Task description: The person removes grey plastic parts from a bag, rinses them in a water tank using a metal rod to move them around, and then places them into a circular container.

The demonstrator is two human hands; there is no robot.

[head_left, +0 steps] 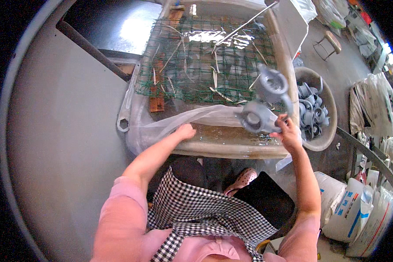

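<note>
My right hand (pixel 289 134) is closed on a blurred cluster of grey plastic pipe fittings (pixel 254 117), round and hollow, that appear joined together. They hang over the front right part of a large tub (pixel 231 149) of water. At the tub's front left, my left hand (pixel 187 131) is curled closed at the edge of a sheer white mesh sheet (pixel 205 114), which it seems to grip; its fingertips are hidden. A green plastic grid net (pixel 196 74), tied with pale strips, lies across the water beyond the sheet.
To the right of the tub stands a round basin (pixel 329 135) holding several grey fittings (pixel 312 107). White sacks (pixel 351 209) sit at lower right, and a stool (pixel 334 42) stands farther back. A large wrench (pixel 124 115) rests along the tub's left side, beside a grey panel (pixel 70 131).
</note>
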